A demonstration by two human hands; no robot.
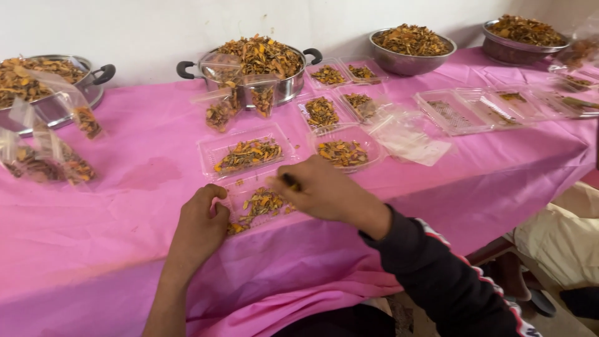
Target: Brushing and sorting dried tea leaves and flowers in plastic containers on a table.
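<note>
Two hands work at the near edge of a pink cloth (125, 249). Between them lies one clear tray (259, 203), shallow and see-through, holding a loose scatter of orange, yellow and brown dried bits. At the tray's left edge the left hand (198, 224) rests knuckles up, its fingers curled against the rim; whether it grips the plastic or only steadies it is hard to tell. From the right, in a dark sleeve with a red and white stripe, the right hand (324, 190) reaches across the tray's far right corner, its fingers pinched together over what looks like a small bit, though that is too small to be sure.

Beyond lie two more filled trays: a rectangular tray (246, 153) and a round tub (344, 151), side by side. Further back stand four smaller filled trays, near a handled pot (259, 65) heaped with the same mix. Another pot (50, 84) stands far left, with two steel bowls (412, 47) at the back right. Small filled bags (218, 112) lean by the middle pot and lie at the left edge. Empty trays (474, 109) lie to the right.
</note>
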